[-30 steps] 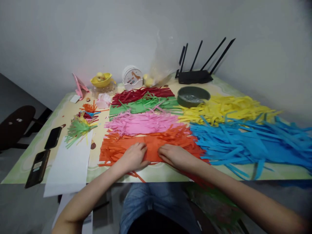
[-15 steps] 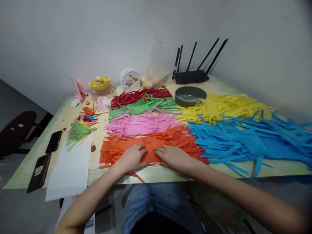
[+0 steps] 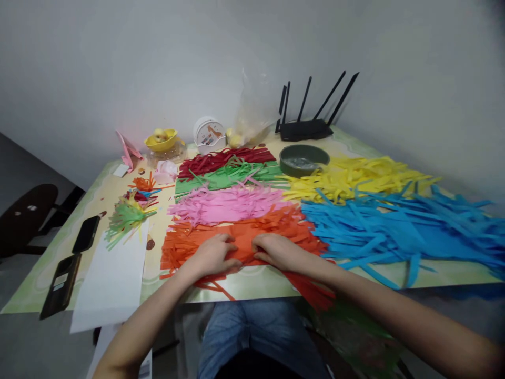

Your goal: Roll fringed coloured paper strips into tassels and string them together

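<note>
Fringed orange paper (image 3: 240,237) lies along the near edge of the table, some strips hanging over it by my right forearm. My left hand (image 3: 216,253) rests on its near left part, thumb and fingers apart. Beside it, my right hand (image 3: 276,250) has its fingers curled together on the orange paper, at its near edge. Fringed paper in pink (image 3: 232,204), green (image 3: 224,176) and dark red (image 3: 229,159) lies in rows behind. To the right are yellow fringed paper (image 3: 363,176) and blue fringed paper (image 3: 406,226).
A dark green bowl (image 3: 303,160) and a black router (image 3: 305,129) stand at the back. Two phones (image 3: 86,234), a white sheet (image 3: 112,276) and a multicoloured paper bunch (image 3: 130,213) lie left. A yellow bowl (image 3: 161,141) stands behind them.
The fingers of my right hand have curled in over the orange paper's near edge. More orange strips now hang below my right wrist. The whole view has shifted slightly.
</note>
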The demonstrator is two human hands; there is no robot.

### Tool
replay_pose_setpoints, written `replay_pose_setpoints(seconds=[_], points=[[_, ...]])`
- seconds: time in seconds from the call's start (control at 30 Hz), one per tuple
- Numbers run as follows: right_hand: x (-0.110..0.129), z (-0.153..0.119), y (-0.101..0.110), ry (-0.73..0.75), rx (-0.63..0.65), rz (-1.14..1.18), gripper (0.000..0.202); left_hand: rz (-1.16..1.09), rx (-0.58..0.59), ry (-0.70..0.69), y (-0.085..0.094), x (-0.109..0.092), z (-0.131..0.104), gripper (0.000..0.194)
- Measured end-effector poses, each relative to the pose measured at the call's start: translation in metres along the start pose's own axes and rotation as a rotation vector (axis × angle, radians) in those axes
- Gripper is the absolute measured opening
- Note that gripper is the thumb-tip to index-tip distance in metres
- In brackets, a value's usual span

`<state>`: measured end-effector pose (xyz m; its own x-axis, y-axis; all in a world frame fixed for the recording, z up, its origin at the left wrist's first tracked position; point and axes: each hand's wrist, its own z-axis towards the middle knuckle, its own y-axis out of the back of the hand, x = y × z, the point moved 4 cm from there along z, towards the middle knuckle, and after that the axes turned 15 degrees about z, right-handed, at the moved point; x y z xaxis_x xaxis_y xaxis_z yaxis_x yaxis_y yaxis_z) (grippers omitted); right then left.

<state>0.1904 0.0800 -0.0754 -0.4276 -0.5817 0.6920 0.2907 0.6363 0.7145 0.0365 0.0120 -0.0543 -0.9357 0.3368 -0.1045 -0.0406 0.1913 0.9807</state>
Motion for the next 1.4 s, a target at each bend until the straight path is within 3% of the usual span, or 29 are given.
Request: replay_pose_setpoints(seconds=[0.17,0.37,0.5,0.57,0.67,0.8,0.83,0.93,1.0,1.07,1.1,1.2,1.27,1.33,1.37,1.4], points=[[-0.009,0.010,0.002,-0.005,0.011,0.102,0.004,-0.039,-0.015,0.061,0.001,-0.001,0.001,0.024],[-0.001,0.009,0.014,-0.014,0.041,0.202,0.013,-0.046,-0.053,0.185,-0.002,0.000,0.004,0.019],[0.017,0.007,0.029,0.059,-0.110,0.140,0.044,-0.081,-0.129,0.284,0.008,0.011,0.005,0.020],[0.028,0.011,0.034,0.086,-0.160,0.029,0.042,-0.088,-0.183,0.306,0.019,0.015,0.003,0.021],[0.041,0.025,0.039,0.076,-0.173,-0.052,0.026,-0.049,-0.287,0.379,0.037,0.021,-0.001,0.020],[0.059,0.037,0.054,0.137,-0.302,-0.089,0.059,0.014,-0.434,0.465,0.060,0.029,-0.007,0.016],[0.065,0.037,0.058,0.171,-0.368,-0.122,0.060,0.020,-0.471,0.478,0.067,0.033,-0.009,0.016],[0.089,0.024,0.056,0.346,-0.502,-0.188,0.040,0.003,-0.628,0.555,0.087,0.051,-0.014,0.014],[0.099,0.015,0.033,0.431,-0.352,-0.169,0.030,-0.070,-0.745,0.594,0.099,0.069,-0.020,0.012],[0.093,0.011,0.001,0.349,-0.070,-0.143,0.026,-0.182,-0.841,0.619,0.112,0.090,-0.030,0.010],[0.086,0.010,-0.013,0.287,0.009,-0.132,0.027,-0.233,-0.890,0.651,0.119,0.102,-0.038,0.010],[0.063,0.011,-0.036,0.199,0.051,-0.110,0.028,-0.220,-1.098,0.887,0.155,0.137,-0.080,0.010],[0.054,0.012,-0.034,0.206,0.042,-0.097,0.024,0.014,-1.320,1.084,0.189,0.143,-0.116,0.010],[0.054,0.013,-0.020,0.217,0.041,-0.091,0.020,0.312,-1.520,1.159,0.222,0.129,-0.139,0.016],[0.058,0.013,-0.009,0.227,0.020,-0.089,0.019,0.420,-1.533,1.139,0.234,0.118,-0.141,0.018],[0.066,0.012,0.006,0.255,-0.038,-0.077,0.019,0.495,-1.450,1.083,0.242,0.106,-0.135,0.018]])
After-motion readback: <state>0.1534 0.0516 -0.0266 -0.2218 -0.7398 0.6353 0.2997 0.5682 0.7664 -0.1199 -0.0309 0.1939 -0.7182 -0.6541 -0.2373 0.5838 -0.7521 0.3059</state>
